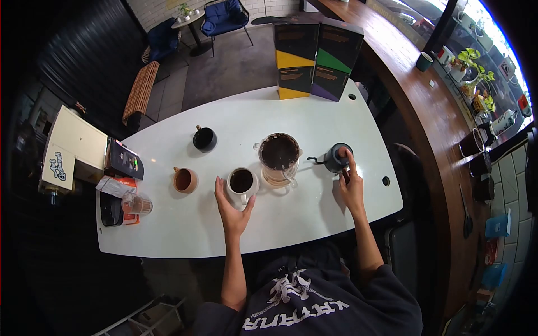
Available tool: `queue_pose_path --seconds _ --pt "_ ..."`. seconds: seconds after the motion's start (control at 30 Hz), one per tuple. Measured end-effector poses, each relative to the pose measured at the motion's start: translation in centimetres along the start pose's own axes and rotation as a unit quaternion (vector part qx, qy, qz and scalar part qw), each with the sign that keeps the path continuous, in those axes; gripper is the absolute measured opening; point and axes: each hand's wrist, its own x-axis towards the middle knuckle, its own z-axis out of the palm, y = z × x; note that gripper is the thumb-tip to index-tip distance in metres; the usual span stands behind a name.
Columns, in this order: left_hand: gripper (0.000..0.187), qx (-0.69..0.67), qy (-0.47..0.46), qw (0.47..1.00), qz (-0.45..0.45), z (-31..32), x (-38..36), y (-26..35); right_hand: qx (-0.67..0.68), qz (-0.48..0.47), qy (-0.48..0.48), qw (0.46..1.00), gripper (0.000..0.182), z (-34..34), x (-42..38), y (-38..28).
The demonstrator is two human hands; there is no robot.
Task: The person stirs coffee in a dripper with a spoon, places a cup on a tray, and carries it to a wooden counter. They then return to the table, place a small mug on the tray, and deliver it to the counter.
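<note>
On the white table, my left hand (234, 215) curves round the near side of a white cup (253, 193) of dark liquid, thumb and fingers spread against it. My right hand (351, 187) is closed on the handle of a dark gooseneck kettle (334, 162), with a finger on its lid. The kettle stands upright, its spout pointing left. Between the hands is a glass coffee maker (277, 178) with dark grounds in its top. A terracotta cup (185, 181) and a black cup (205, 139) stand to the left.
A cream grinder (75, 145), a clear glass (137, 204) and a black scale (110, 210) are at the left end. Several black boxes (316, 50) stand at the far edge. A wooden counter (414, 84) with plants and cups runs along the right.
</note>
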Motion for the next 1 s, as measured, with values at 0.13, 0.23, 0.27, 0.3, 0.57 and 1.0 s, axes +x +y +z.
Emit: queue_pose_path --seconds 0.13,0.23,0.27,0.3,0.57,1.0 --pt "0.103 0.024 0.011 1.000 0.004 1.3 -0.2 -1.6 -0.010 0.003 -0.011 1.000 0.083 0.2 0.2 0.0" --pt "0.098 0.050 0.019 0.999 -0.002 2.1 0.1 -1.6 -0.016 0.005 -0.019 1.000 0.083 0.2 0.2 -0.1" --pt "0.096 0.050 0.033 0.998 -0.002 2.4 0.3 -2.0 -0.017 0.006 -0.019 1.000 0.083 0.2 0.2 -0.1" --pt "0.095 0.050 0.045 0.998 -0.002 2.6 0.4 -2.1 -0.017 0.007 -0.019 1.000 0.082 0.3 0.2 -0.1" --pt "0.088 0.042 0.059 0.997 0.016 2.9 0.9 -2.6 -0.032 0.041 -0.030 0.998 0.080 0.1 0.1 -1.0" --pt "0.085 0.050 0.039 0.998 0.026 2.1 1.5 -2.6 -0.049 0.030 -0.023 0.998 0.081 0.6 0.2 0.2"
